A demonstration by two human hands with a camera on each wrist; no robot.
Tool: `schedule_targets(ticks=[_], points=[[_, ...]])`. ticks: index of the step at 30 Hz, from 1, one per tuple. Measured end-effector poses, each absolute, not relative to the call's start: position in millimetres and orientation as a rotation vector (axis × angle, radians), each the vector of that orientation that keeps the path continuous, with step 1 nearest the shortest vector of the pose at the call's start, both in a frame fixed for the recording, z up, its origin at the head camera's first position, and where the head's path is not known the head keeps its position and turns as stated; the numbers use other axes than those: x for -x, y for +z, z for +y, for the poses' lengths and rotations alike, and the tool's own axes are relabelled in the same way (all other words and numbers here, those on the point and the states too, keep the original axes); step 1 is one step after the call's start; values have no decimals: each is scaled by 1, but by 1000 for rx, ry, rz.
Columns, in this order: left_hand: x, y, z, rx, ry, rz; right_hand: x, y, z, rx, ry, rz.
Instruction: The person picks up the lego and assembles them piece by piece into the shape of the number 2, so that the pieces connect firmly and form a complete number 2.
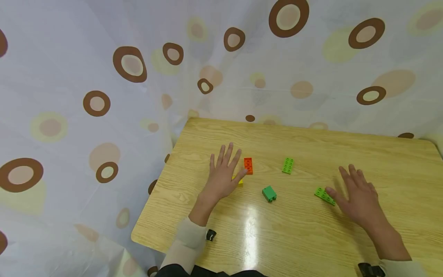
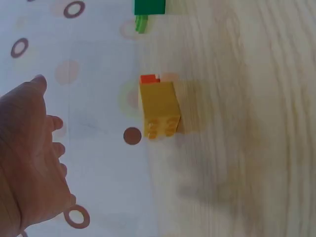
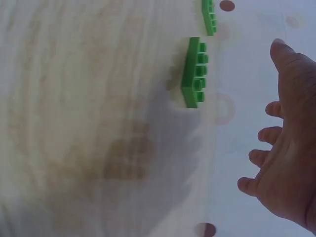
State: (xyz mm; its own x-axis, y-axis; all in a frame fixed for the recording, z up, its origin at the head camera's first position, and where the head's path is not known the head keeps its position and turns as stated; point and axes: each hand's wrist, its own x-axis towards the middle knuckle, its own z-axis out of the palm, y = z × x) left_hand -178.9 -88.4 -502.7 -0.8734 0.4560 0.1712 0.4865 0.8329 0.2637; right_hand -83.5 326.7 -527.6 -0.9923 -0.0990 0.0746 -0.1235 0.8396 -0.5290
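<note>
A pale wood-grain tabletop [image 1: 297, 231] with rounded corners filled the lower part of the head view, a streak of light reflected near its front. Behind it and along its left side hung a whitish sheet [image 1: 138, 23] printed with brown rings and with beige and yellowish circles. Cream sleeves [image 1: 187, 242] covered the person's forearms, and a small black device [image 1: 210, 234] showed at the left cuff, with another black one [image 1: 372, 270] at the right.

Five toy building bricks lay scattered around and between the hands. The left hand [image 1: 223, 177] was spread wide, palm down, its thumb partly hiding the yellow brick [image 1: 240, 182] from above; the left wrist view showed the two apart. Just beyond that thumb lay the red-orange brick [image 1: 248, 166]. The dark green brick [image 1: 269, 194] lay on its side between the hands — nearer the left — with the far light green brick [image 1: 287, 166] beyond it, studs up. The right hand [image 1: 361, 198] was also open, fingers extended, its thumb over one end of the near light green brick [image 1: 325, 196] — apart from it in the right wrist view.
</note>
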Motion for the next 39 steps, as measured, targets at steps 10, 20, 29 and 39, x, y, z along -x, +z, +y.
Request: schedule_targets(ticks=[10,20,29,39], points=[[153,-542,-39,1453,-375,-2726,79,-574,330,-210,1051,-2938],[150,-563,-29,1513,-480,-2799,75,-585,331,-172,1236,-2862],[159,-570,-36,1409,-672,-2836,77,-589,327,-199,1163,-2765],[165,-568,-26,1124,-1185,-2903,81,-583,301,-269,1209,-2740]])
